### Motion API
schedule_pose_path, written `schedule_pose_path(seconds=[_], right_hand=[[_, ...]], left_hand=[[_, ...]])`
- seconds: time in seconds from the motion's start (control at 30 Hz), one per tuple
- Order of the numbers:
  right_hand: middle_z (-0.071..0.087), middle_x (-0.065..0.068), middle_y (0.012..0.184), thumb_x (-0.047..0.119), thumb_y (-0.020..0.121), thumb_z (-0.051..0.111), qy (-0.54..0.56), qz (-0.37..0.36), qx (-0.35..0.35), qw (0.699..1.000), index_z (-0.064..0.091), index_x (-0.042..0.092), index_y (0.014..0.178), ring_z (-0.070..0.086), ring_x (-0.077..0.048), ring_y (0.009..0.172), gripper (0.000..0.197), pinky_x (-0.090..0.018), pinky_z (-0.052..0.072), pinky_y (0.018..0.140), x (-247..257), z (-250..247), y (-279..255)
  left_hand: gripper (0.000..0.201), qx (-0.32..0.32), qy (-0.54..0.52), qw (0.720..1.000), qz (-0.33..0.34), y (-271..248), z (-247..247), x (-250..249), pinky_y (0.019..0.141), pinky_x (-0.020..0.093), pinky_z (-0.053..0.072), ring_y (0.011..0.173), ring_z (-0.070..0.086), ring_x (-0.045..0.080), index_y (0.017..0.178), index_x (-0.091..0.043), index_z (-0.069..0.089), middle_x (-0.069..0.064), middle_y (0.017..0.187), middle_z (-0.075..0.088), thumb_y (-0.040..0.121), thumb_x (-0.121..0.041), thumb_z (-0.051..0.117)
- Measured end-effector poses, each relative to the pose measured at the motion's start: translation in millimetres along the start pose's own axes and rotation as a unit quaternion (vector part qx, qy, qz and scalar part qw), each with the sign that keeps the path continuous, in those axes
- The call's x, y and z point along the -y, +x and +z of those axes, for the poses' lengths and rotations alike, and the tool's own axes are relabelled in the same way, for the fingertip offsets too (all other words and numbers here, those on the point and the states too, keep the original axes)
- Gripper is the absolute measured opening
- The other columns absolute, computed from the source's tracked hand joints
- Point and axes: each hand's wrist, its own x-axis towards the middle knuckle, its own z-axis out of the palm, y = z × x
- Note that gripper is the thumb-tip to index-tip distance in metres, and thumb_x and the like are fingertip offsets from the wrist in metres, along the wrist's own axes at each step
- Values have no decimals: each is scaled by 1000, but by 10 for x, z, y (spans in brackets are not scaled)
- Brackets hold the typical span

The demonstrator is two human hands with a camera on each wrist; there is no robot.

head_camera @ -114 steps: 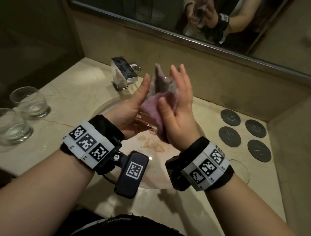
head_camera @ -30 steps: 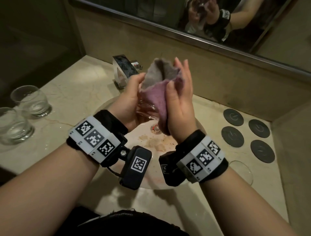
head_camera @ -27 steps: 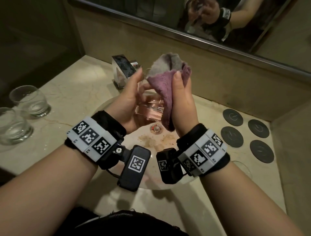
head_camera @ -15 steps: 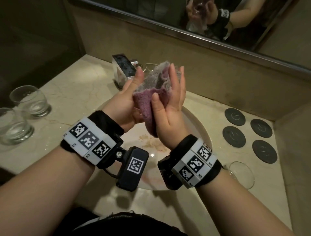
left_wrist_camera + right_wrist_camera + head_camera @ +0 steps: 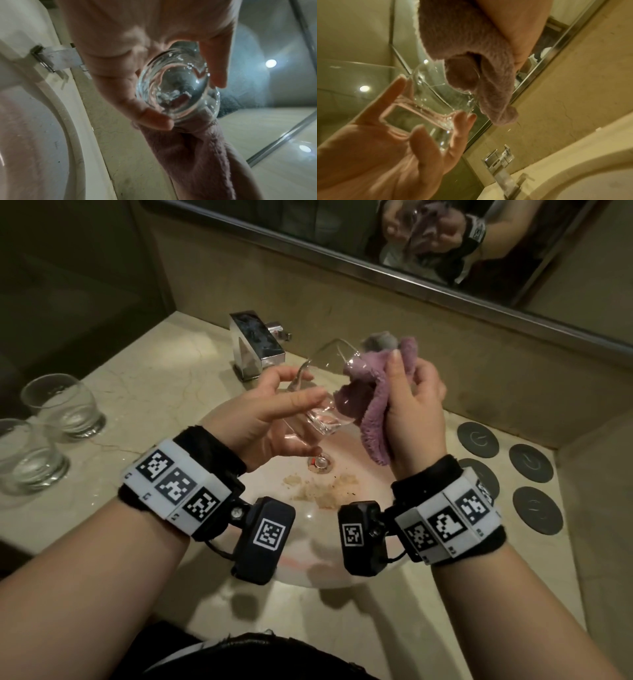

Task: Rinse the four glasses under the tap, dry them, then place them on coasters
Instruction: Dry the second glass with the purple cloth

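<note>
Over the sink [image 5: 308,542], my left hand [image 5: 291,402] grips a clear glass [image 5: 318,392] by its thick base, tilted with the mouth up and to the right. My right hand [image 5: 407,392] pinches a purple cloth [image 5: 373,402], and part of the cloth is pushed into the glass mouth. The left wrist view looks through the glass base [image 5: 176,88], with the cloth [image 5: 197,155] hanging below. In the right wrist view the cloth [image 5: 471,47] fills the rim of the glass [image 5: 436,105]. Two more glasses [image 5: 63,405] [image 5: 24,457] stand on the left counter. Several dark round coasters [image 5: 531,462] lie at the right.
A square chrome tap [image 5: 257,344] stands behind the sink, close to the held glass. Brownish residue [image 5: 325,487] lies near the drain [image 5: 320,462]. A mirror [image 5: 411,241] runs along the back wall, and a side wall closes off the right past the coasters.
The cloth was wrapped round the outside of the glass between both hands. Now the hands have drawn apart, the glass is bare and tilted, and the cloth goes into its mouth.
</note>
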Motion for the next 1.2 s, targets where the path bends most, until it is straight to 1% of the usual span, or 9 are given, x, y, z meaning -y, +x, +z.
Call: schedule_pose_path(seconds=[0.17,0.3,0.4,0.47,0.57,0.73,0.87,1.0,1.2], right_hand=[[61,-5,110,67,81,46,-122,-73,108,984,61,47,95,62,-24,100,29,-47,52,87,31,-25,-96],[57,-1,112,49,78,60,-80,-134,203,967,34,35,111,67,-7,89,45,-24,56,70,47,-146,-239],[28,-7,144,43,65,75,-129,-172,302,929,33,38,118,38,-7,133,68,-28,44,102,-7,-254,-283],[15,-6,146,35,64,81,-260,-245,276,892,36,33,128,13,6,137,78,-19,29,112,-94,-242,-264],[26,-4,127,4,71,71,-272,-301,172,898,46,20,123,21,22,118,59,-10,35,102,-110,-153,-253],[63,16,97,-4,85,52,-59,-189,133,971,37,25,116,62,2,89,45,-21,54,75,86,-208,-160],[63,10,93,15,88,53,-30,-132,219,966,53,23,102,63,-4,86,15,-21,51,76,110,-246,-96],[46,8,104,32,84,56,-141,-195,209,948,55,32,92,44,13,99,9,-5,38,87,112,-221,-145],[59,3,88,18,78,70,-31,-206,73,975,47,31,93,61,-15,79,31,-30,53,71,107,-192,-155]], left_hand=[[49,-25,5,1000,-14,-7,-33,14,54,26,49,77,64,26,109,-17,47,6,93,65,70,-41,64],[50,-34,-19,999,-17,-22,-52,23,50,21,45,69,64,22,114,-16,52,5,88,66,76,-47,59],[53,-45,-69,996,-23,-18,-105,9,66,30,44,74,60,21,117,-17,53,4,87,64,76,-50,63],[53,-54,-92,994,-27,-9,-132,8,73,37,41,77,57,22,114,-16,54,2,84,62,75,-51,63],[53,-53,-101,993,-35,-19,-116,-8,56,26,48,67,60,19,110,-14,54,3,82,64,74,-52,64],[45,-30,-53,998,-34,-83,-154,-39,45,21,46,64,66,23,105,-12,56,11,88,65,78,-48,58],[42,5,-39,999,-21,-101,-122,-33,46,21,47,61,65,21,109,-13,51,8,83,66,81,-43,55],[45,9,-46,999,-20,-104,-100,-39,44,20,44,59,65,21,112,-14,52,8,83,65,80,-45,53],[41,19,-49,998,-31,-107,-92,-72,37,18,44,57,64,25,102,-14,55,8,78,65,75,-45,54]])
